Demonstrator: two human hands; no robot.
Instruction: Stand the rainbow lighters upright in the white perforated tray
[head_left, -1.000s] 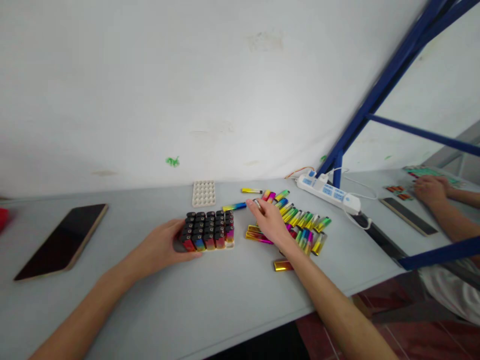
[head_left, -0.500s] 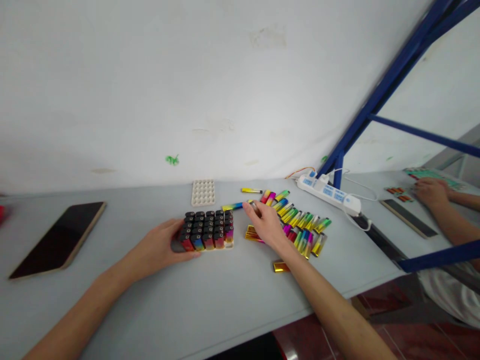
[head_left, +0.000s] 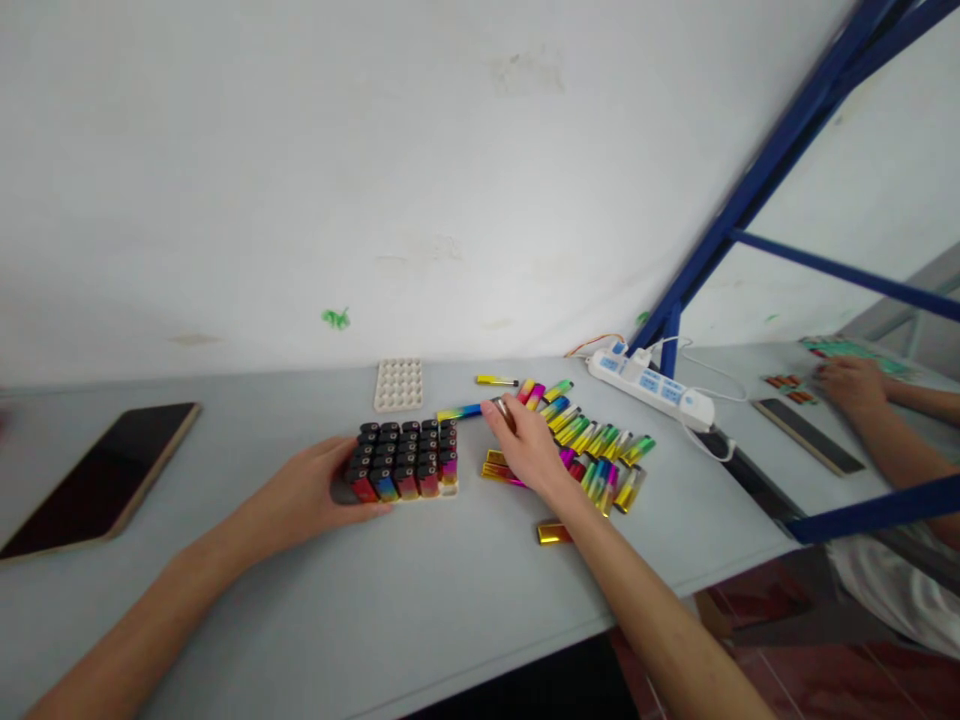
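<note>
Upright lighters (head_left: 405, 460), shiny-sided with black ends up, stand in tight rows in a white tray (head_left: 448, 491). An uncovered slot shows at the tray's front right corner. My left hand (head_left: 319, 485) grips the left side of this block, thumb along the front and fingers behind. Right of the tray, my right hand (head_left: 521, 435) is closed on a lighter (head_left: 504, 412), of which a silvery end shows between the fingers. Close by lie a blue-and-yellow lighter (head_left: 457, 412) and a loose heap of metallic, many-coloured lighters (head_left: 592, 440), partly hidden by my right hand and forearm.
Behind the block lies another white tray (head_left: 399, 385) with round holes. A dark flat panel (head_left: 105, 480) rests at the left. A power strip (head_left: 651, 386) with cables sits by a blue metal frame (head_left: 679, 300). Beyond it, another person's hand (head_left: 851, 385) works at the table.
The view has shifted slightly, so everything sits a little further left. The lighter in my right hand appears turned a little, with its silvery end showing more. My left hand keeps its hold.
</note>
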